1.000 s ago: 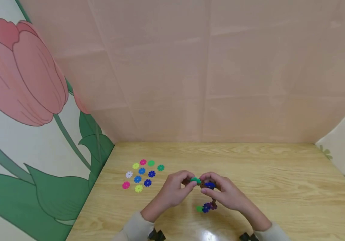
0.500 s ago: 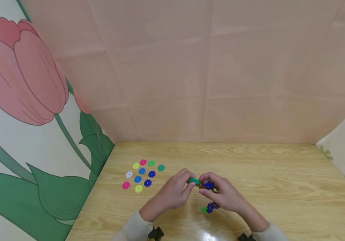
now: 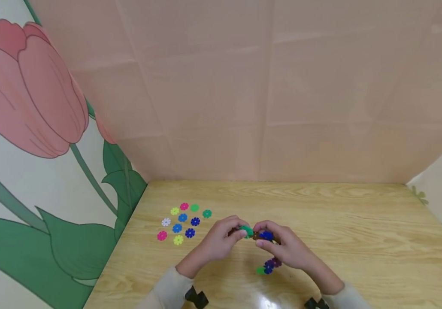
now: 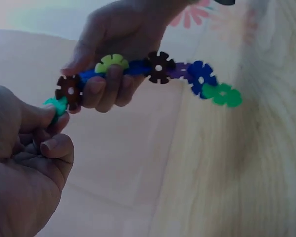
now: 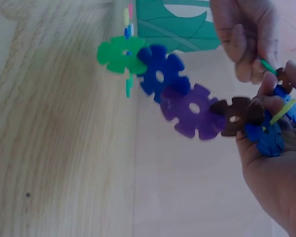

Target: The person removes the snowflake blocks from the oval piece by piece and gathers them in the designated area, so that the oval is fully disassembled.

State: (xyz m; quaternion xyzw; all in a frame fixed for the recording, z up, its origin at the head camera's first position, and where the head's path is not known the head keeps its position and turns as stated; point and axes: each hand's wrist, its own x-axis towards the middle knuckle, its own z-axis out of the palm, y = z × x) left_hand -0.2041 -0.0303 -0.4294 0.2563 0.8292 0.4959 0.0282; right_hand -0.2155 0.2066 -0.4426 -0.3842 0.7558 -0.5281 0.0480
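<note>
My left hand [image 3: 221,241] pinches a teal flower-shaped notched disc [image 3: 247,231] between thumb and fingers. Its edge meets a brown disc [image 4: 69,94] at the near end of a chain of interlocking discs. My right hand [image 3: 289,248] grips that chain, its fingers curled around the blue discs [image 5: 267,140] and a yellow one [image 4: 110,63]. Beyond the grip, the chain continues through another brown disc [image 5: 232,127], a purple disc [image 5: 187,119] and a dark blue disc [image 5: 155,59]. A bright green disc [image 5: 111,55] forms its free end, which hangs toward me.
Several loose discs in pink, yellow, green, white and blue lie spread at the left of the wooden table [image 3: 340,223], among them a blue disc [image 3: 190,233]. A pink cloth [image 3: 205,107] hangs behind the table. A tulip-painted wall [image 3: 47,98] stands at the left.
The left hand and teal disc have shifted slightly left, and the disc has tilted to show more of its face. The chain's hanging end has swung a little to the right.
</note>
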